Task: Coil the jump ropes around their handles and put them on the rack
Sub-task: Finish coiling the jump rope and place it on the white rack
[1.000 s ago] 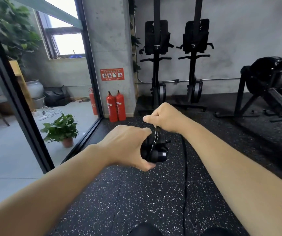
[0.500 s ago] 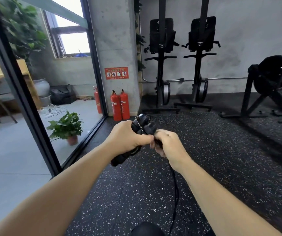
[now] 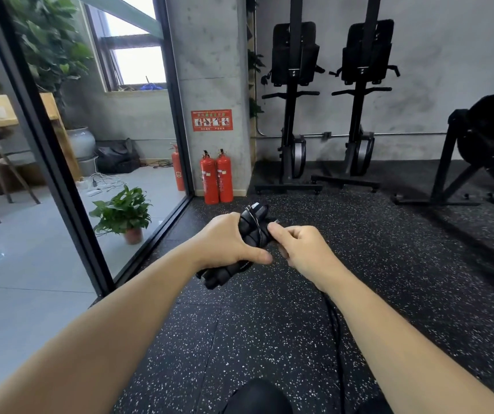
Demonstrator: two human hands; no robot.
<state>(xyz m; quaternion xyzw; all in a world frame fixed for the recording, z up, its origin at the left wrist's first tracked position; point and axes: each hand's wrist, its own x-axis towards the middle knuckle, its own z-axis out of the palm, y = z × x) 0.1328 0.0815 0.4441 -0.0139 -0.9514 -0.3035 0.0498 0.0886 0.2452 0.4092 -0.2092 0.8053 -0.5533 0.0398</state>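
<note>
at the frame's centre our left hand (image 3: 230,245) grips the handles (image 3: 251,231) to steady them while our right hand (image 3: 302,249) pinches the rope (image 3: 333,318) to guide its winding.

Two hands (image 3: 230,245) (image 3: 304,251), one jump rope (image 3: 251,233), three fire extinguishers (image 3: 209,178) (image 3: 225,176) (image 3: 177,170), two upright machines (image 3: 292,115) (image 3: 362,115), one small potted plant (image 3: 123,211)

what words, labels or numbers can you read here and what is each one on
No text reads clearly.
Red sign on the concrete pillar: white lettering around four pictograms, too blurred to read.
Fire extinguishers: small white labels, too small to read.
Jump rope handles: no lettering visible.
</note>
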